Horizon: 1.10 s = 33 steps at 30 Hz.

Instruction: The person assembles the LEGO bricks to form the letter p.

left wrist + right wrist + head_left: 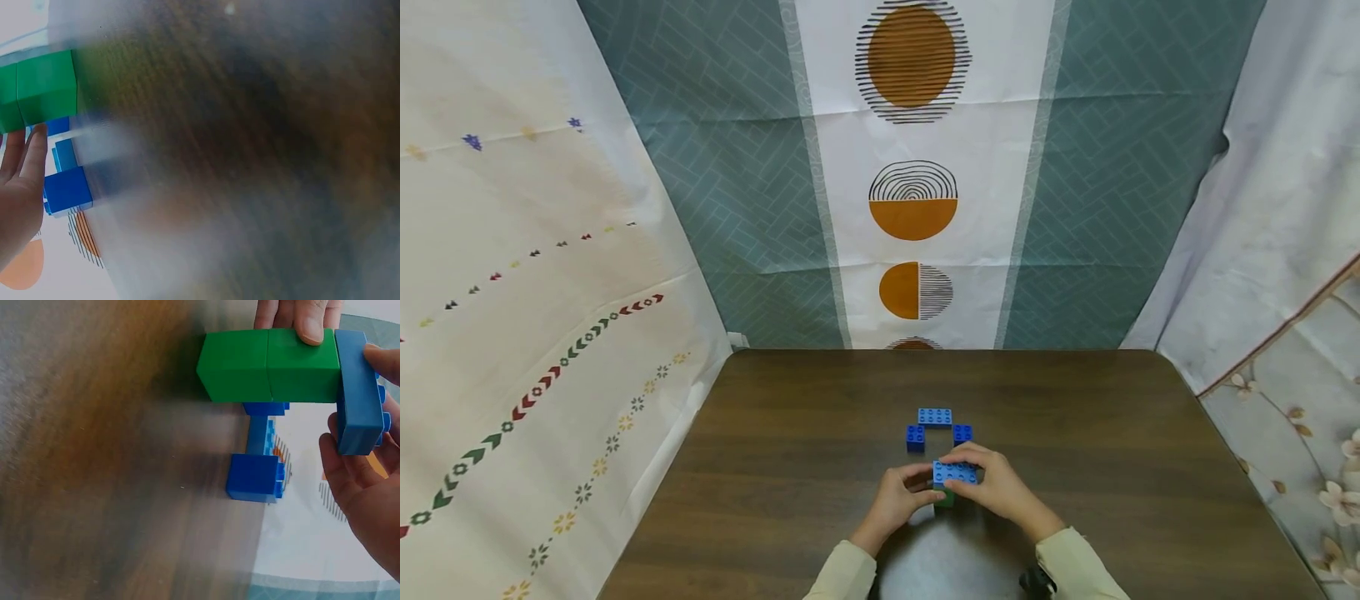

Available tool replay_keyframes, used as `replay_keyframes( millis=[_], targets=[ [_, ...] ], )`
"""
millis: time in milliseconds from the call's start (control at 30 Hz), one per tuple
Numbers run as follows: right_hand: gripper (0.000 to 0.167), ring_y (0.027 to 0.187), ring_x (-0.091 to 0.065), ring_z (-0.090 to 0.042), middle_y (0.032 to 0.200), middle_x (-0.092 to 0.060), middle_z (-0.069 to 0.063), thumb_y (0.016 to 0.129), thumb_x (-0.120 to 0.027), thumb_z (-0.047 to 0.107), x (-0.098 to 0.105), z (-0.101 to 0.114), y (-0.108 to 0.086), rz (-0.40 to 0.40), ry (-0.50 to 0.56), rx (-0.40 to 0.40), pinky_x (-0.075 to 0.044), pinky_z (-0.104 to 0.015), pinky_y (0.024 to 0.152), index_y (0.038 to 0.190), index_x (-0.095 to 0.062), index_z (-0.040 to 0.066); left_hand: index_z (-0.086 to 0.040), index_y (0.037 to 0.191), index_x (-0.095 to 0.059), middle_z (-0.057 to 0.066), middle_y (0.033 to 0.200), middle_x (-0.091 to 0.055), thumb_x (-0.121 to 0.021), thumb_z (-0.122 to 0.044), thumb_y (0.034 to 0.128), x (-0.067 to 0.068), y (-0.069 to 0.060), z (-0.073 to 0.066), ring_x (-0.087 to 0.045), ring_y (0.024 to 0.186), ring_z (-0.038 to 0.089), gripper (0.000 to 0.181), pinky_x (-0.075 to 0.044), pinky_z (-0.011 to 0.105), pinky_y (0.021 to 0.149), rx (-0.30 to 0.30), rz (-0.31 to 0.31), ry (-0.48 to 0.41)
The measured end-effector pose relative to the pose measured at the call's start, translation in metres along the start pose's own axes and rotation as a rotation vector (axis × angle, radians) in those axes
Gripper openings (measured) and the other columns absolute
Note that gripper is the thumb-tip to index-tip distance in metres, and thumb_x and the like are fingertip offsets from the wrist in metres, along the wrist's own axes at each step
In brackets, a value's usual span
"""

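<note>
Two green blocks (pixel 269 365) stand stacked on the table, with a light blue brick (pixel 359 394) lying across their top and overhanging to one side. My right hand (pixel 1003 492) pinches that light blue brick (pixel 955 472) between thumb and fingers, as the right wrist view shows (pixel 375 494). My left hand (pixel 895 500) has its thumb and fingers about the upper green block (pixel 944 498). In the left wrist view the fingers of my left hand (pixel 22 187) lie against the green blocks (pixel 47 87); the light blue brick on top is out of that view.
Beyond my hands on the brown table (pixel 775 467) lie a light blue brick (pixel 935 417) and two dark blue blocks, one at the left (pixel 915 438) and one at the right (pixel 962 433). Patterned cloths (pixel 760 183) hang behind and at both sides.
</note>
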State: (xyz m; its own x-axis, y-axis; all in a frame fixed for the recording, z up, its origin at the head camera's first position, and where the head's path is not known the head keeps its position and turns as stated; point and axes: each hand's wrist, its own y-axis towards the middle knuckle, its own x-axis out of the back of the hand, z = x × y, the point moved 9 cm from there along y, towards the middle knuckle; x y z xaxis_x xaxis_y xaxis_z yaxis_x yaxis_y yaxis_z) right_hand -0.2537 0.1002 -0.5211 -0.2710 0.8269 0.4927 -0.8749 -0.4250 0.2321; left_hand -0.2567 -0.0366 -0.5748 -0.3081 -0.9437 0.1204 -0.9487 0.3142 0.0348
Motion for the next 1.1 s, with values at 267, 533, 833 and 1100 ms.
replay_keyframes(
  millis=[267,533,833,1100],
  targets=[
    [0.03,0.102,-0.059,-0.025,0.111,-0.062,0.002,0.086,-0.076,0.026,-0.003,0.001,0.002,0.031,-0.051,-0.012,-0.052,-0.037,0.086,0.112,-0.071,0.013,0.011,0.113,-0.065,0.025,0.109,-0.066,-0.075,0.009,0.0786,-0.001,-0.006,-0.02,-0.063,0.103,0.039,0.036,-0.054,0.035,0.084,-0.009,-0.006,0.011],
    [0.031,0.105,-0.055,-0.027,0.112,-0.062,0.001,0.084,-0.077,0.026,-0.003,-0.005,-0.001,-0.004,0.01,-0.036,-0.05,-0.036,0.087,0.113,-0.071,0.014,0.006,0.117,-0.065,0.021,0.112,-0.066,-0.075,0.006,0.0799,-0.001,-0.003,-0.007,-0.063,0.104,0.035,0.038,-0.054,0.035,0.085,0.005,0.002,0.018],
    [0.029,0.107,-0.052,-0.027,0.114,-0.06,0.002,0.09,-0.072,0.028,-0.001,0.0,-0.004,-0.023,-0.028,-0.016,-0.049,-0.041,0.086,0.115,-0.071,0.015,0.004,0.124,-0.06,0.022,0.12,-0.061,-0.072,0.003,0.0848,-0.004,-0.003,-0.018,-0.059,0.112,0.034,0.041,-0.05,0.035,0.092,-0.069,0.059,-0.048],
    [0.024,0.107,-0.054,-0.034,0.116,-0.06,-0.012,0.094,-0.064,0.009,0.007,0.019,-0.004,-0.071,0.013,0.01,-0.049,-0.048,0.085,0.117,-0.069,0.003,0.005,0.121,-0.062,0.023,0.118,-0.062,-0.072,-0.002,0.0863,-0.004,-0.006,-0.035,-0.058,0.112,0.037,0.037,-0.047,0.046,0.097,-0.117,0.056,-0.03]
  ],
)
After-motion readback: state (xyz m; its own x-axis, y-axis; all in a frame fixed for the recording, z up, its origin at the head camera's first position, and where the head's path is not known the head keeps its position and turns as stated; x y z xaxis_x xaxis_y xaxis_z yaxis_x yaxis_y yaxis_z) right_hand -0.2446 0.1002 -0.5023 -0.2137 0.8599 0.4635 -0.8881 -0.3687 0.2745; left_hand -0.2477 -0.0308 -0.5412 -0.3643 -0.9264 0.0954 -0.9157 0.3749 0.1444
